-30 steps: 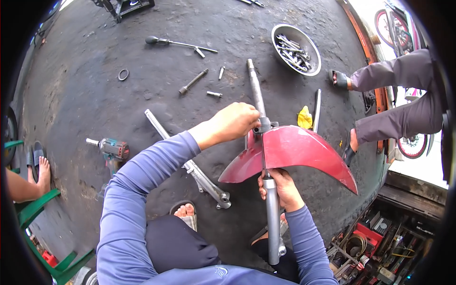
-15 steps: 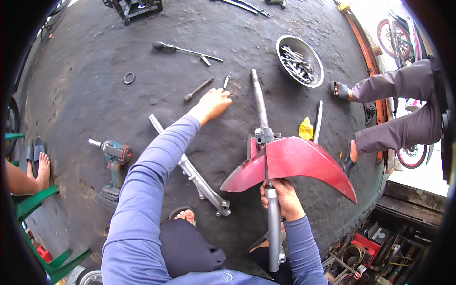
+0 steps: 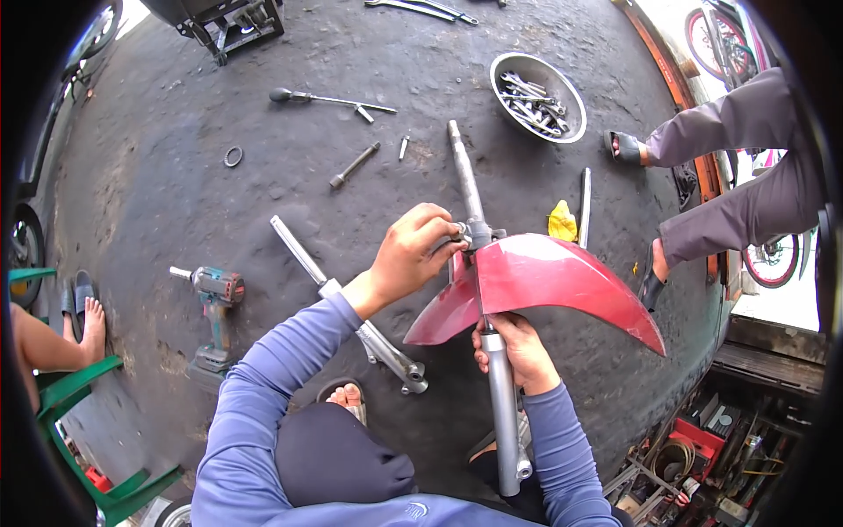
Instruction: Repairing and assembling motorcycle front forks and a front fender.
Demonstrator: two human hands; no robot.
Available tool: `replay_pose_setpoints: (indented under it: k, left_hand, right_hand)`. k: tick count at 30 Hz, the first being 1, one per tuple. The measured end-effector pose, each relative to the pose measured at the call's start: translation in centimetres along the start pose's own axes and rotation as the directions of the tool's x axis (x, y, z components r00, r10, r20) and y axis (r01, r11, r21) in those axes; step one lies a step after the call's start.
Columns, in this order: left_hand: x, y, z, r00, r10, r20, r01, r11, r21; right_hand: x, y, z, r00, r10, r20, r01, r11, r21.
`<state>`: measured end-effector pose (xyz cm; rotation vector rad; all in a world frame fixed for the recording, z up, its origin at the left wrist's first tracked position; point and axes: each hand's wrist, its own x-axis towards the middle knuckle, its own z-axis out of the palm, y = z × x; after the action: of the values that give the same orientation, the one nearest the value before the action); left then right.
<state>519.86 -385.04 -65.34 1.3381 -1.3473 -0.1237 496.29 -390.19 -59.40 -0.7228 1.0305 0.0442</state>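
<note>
- Red curved fender [image 3: 566, 277], silver tubular fork leg [image 3: 503, 413]: centre-right of frame
- Right hand [image 3: 523, 353] grip's wrapped round the leg
- Left hand [image 3: 411, 259] pinches small silver fitting [image 3: 462, 231]: fastening, I reckon; next needs steady alignment

Dark floor [image 3: 176, 176]: soft, even daylight, shadows pretty faint
Red fender [image 3: 562, 281]: whitish glare up top
Outside ground [image 3: 781, 303], right: totally blown out
Outer rim: fisheye bend, black corners
</note>
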Motion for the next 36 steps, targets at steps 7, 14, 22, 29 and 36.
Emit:
replay_pose_setpoints:
  k: [7,14,22,29,36]
  left_hand:
    - [-0.1,0.9,-0.4,0.972,-0.215,0.094,0.209,0.975,0.07]
    - [1.7,3.6,-0.1,0.958,-0.175,0.229,0.101,0.948,0.303]
    - [4.2,5.1,1.0,0.689,-0.69,0.224,0.559,0.702,0.442]
    - [2.9,5.8,1.3,0.902,-0.36,0.238,0.243,0.88,0.408]
    - [2.1,3.8,1.5,0.926,-0.319,0.202,0.246,0.915,0.319]
  right_hand:
    - [-0.4,-0.1,-0.7,0.999,0.0,0.042,0.0,1.0,-0.001]
    - [0.0,0.0,-1.2,0.994,0.018,0.11,-0.011,0.998,-0.059]
    - [1.2,0.1,-2.4,0.987,0.035,0.159,-0.038,0.999,0.017]
    - [1.7,0.6,-2.8,0.971,0.033,0.236,-0.044,0.998,0.043]
    - [1.0,0.6,-1.9,0.978,0.004,0.209,-0.013,0.999,0.044]
